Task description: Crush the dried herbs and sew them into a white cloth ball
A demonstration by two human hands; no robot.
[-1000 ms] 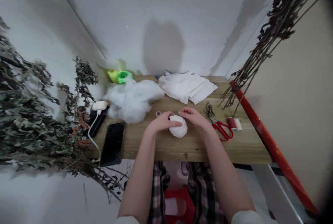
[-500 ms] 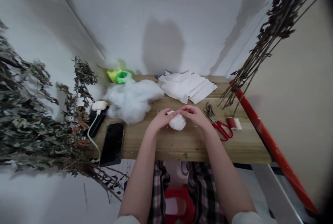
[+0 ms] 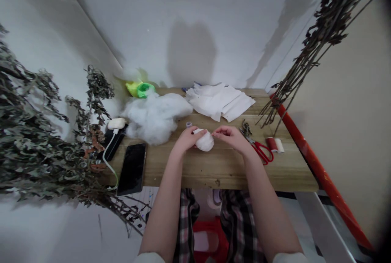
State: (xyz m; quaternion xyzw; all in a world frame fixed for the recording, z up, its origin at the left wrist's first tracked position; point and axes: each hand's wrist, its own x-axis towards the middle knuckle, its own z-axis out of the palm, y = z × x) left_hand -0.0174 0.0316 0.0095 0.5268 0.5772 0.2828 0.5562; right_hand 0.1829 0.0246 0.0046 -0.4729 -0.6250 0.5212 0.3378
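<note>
A small rounded white cloth bundle (image 3: pixel 205 141) is gripped by my left hand (image 3: pixel 187 139), its thumb lying across the top. Just right of the bundle, my right hand (image 3: pixel 228 136) has thumb and forefinger pinched together near the edge. Whatever sits in that pinch is too small to make out. A little behind my left hand stands a small pale spool-like item (image 3: pixel 188 124). Red-handled scissors (image 3: pixel 261 150) lie to the right of my right hand, beside a dark red thread spool (image 3: pixel 271 144) and a white one (image 3: pixel 280 145).
Fluffy white stuffing (image 3: pixel 155 116) and white cloth pieces (image 3: pixel 218 100) cover the back of the wooden table (image 3: pixel 195 173). A black phone (image 3: pixel 132 169) and a cabled white plug (image 3: pixel 116 123) are at left. Dried branches (image 3: pixel 45 132) flank the table; green and yellow items (image 3: pixel 145 89) sit behind.
My right hand has drawn away to the right from the bundle. The bundle has shifted slightly left with my left hand, and the small pale item behind it shows more.
</note>
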